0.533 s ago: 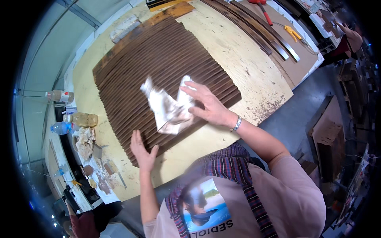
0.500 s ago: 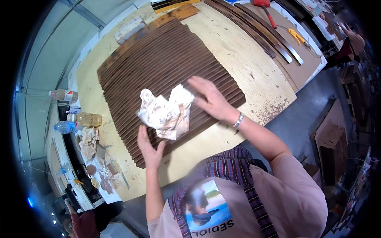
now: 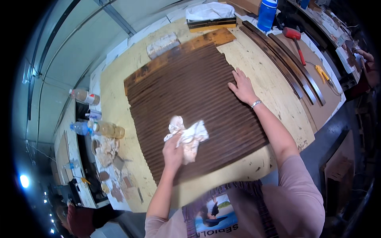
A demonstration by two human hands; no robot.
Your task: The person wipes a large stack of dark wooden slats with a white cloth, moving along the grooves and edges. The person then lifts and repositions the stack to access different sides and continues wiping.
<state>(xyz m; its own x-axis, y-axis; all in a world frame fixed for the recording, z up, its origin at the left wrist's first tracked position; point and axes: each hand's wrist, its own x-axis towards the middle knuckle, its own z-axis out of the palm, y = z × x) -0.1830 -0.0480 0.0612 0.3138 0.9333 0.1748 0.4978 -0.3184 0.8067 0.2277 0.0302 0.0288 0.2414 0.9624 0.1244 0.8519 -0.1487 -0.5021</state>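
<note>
A dark brown ribbed wooden panel [image 3: 190, 87] lies flat on the pale plywood tabletop [image 3: 258, 89]. On its near part is a crumpled white rag [image 3: 193, 137] with brownish stains. My left hand [image 3: 173, 154] is closed on the rag's near left side, pressing it against the ribs. My right hand [image 3: 243, 86] rests at the panel's right edge, fingers apart and nothing held; a metal bracelet [image 3: 256, 104] circles that wrist.
At left stand several plastic bottles [image 3: 109, 129] and a stained cloth [image 3: 106, 152]. A wrapped block [image 3: 162, 45] and a box [image 3: 211, 18] are at the back. Dark wooden strips [image 3: 291, 65], a red mallet [image 3: 294, 41] and a yellow air gun [image 3: 323, 73] lie to the right.
My left hand has taken hold of the rag. My right hand has moved away from the rag to the panel's right edge. The whole view has shifted, bringing a blue bottle into sight.
</note>
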